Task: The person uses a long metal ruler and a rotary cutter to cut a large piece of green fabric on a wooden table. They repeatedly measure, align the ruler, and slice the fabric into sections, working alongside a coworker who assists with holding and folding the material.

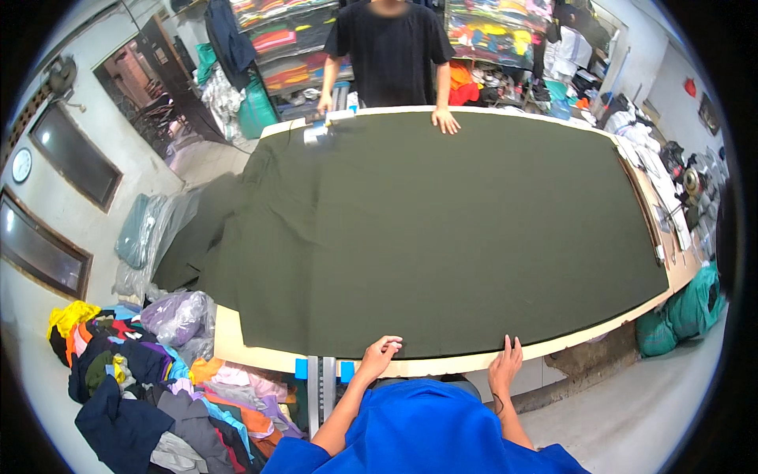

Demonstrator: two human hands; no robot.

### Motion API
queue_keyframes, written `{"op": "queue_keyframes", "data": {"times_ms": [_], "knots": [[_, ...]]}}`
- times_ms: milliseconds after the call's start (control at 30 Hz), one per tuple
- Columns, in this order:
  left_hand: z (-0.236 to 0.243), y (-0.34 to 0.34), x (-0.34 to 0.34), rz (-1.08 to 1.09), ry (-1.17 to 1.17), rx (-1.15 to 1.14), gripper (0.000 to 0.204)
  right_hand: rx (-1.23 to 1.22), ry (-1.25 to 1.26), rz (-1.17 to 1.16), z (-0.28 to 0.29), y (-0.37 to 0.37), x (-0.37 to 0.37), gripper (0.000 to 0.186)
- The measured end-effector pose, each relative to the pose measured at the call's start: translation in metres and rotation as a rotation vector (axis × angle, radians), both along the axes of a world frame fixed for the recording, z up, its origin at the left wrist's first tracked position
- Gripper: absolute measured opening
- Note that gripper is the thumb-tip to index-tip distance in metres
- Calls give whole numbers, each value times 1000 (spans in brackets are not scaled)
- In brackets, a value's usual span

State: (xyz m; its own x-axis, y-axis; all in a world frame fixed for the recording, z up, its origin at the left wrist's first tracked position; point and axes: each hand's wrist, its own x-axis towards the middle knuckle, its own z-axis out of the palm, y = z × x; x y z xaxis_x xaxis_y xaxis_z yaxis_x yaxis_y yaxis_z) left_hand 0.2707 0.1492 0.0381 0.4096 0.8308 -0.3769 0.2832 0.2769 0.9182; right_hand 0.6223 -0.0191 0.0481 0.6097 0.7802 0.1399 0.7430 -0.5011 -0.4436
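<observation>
A large dark olive-green fabric is spread over the long table, its near edge running just past my hands. My left hand is at that edge, fingers loosely bent and apart, with nothing visible in it. Farther right, my right hand lies at the table's near rim, fingers stretched out and their tips at the fabric edge. Across the table, a person in a black shirt rests one hand flat on the fabric. The person's other hand is by a blurred white-and-metal device at the far left edge.
A metal rail with blue end pieces stands at the table's near side, left of me. Piled clothes fill the lower left. Fabric hangs over the table's left end. Long strips lie along the right end, above a green sack.
</observation>
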Motion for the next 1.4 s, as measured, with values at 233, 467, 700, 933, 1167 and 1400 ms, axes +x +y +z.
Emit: {"op": "queue_keyframes", "data": {"times_ms": [233,467,700,933,1167,1400], "knots": [[33,35,-56,434,-164,101,40,-38,-7,-188,-39,-41,9,55],[48,80,-91,711,-233,177,58,-77,12,-255,-36,-36,-9,64],[19,-65,-145,1099,-131,62,47,-72,109,-270,-47,-17,-9,79],[27,-230,-183,1132,-45,-116,43,-239,96,-351,-55,-13,-10,91],[28,-181,-160,1166,-215,-38,59,-331,97,-410,-64,1,-3,109],[87,114,-117,656,-461,174,69,-310,148,-418,-63,4,-9,102]]}}
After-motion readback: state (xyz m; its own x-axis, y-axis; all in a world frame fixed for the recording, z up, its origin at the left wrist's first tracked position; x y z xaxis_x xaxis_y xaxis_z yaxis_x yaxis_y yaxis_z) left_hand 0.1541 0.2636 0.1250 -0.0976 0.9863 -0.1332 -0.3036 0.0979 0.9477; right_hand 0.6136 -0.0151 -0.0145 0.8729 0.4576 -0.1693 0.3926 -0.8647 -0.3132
